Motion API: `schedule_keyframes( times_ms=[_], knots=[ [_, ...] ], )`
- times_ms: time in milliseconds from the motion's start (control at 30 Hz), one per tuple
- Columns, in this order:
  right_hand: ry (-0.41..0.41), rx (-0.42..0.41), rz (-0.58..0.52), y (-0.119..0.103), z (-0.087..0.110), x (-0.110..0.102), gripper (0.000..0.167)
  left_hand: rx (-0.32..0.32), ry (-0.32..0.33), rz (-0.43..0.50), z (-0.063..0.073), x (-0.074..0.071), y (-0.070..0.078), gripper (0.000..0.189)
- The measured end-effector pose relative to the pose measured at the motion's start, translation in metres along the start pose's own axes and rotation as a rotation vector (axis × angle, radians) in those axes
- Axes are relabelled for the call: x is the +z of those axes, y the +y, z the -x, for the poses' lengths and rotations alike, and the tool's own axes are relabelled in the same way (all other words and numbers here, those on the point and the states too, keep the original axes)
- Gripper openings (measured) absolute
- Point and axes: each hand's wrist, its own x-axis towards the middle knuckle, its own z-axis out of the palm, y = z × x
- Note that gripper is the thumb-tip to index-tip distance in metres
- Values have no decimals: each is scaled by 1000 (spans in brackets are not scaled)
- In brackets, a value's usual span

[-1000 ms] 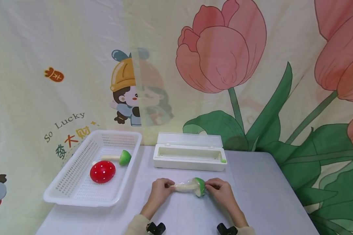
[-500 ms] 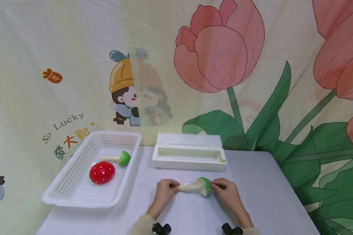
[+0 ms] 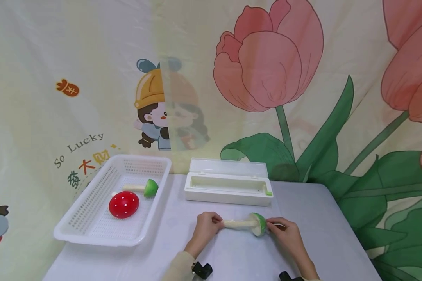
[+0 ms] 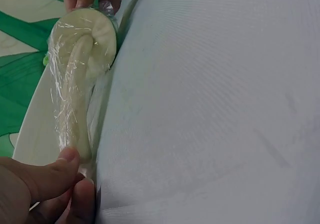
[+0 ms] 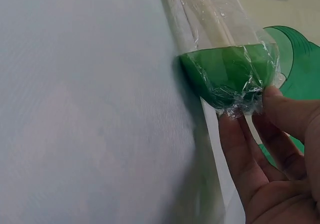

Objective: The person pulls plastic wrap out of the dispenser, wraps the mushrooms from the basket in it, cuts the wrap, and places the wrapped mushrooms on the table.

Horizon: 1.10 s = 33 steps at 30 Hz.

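A toy mushroom [image 3: 240,224] with a pale stem and green cap [image 5: 230,72] lies sideways between the two hands, wrapped in clear plastic wrap [image 4: 60,92]. At the stem's end, my left hand [image 3: 207,226] pinches the mushroom and wrap between thumb and fingers. On the opposite side, my right hand [image 3: 285,232] pinches the crinkled wrap gathered at the top of the cap. The right wrist view shows the thumb and fingertips right at this bunched film [image 5: 242,107].
Behind the hands stands a long white plastic wrap dispenser [image 3: 228,197], lid raised, with a green tab at its right end. To the left, a white perforated basket [image 3: 91,242] holds a red spotted mushroom [image 3: 124,204] and another green-capped one [image 3: 150,188]. A white cloth covers the table [image 3: 323,234].
Both hands have shifted right along with the wrapped mushroom, still gripping its two ends. The basket and dispenser stay where they were.
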Motion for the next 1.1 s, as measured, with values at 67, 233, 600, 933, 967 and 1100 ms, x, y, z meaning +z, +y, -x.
schedule_keyframes(
  times_ms=[67, 233, 600, 933, 967, 1100],
  knots=[
    [2, 35, -8, 2, 0, -3, 13, -5, -34, -12, -1, 3, 3, 9],
    [33, 84, 2, 6, -2, -13, 17, 36, -115, -19, -5, 11, 10, 7],
    [133, 12, 70, 24, -14, -36, 29, 118, -184, -36, -13, 46, 31, 5],
    [86, 70, 126, 29, -32, -64, 49, 162, -226, -36, -18, 81, 53, 12],
    [88, 56, 121, 30, -35, -66, 48, 154, -231, -41, -19, 83, 55, 15],
    [108, 7, 119, 37, -45, -75, 43, 135, -255, -61, -24, 93, 64, 25]
  ],
)
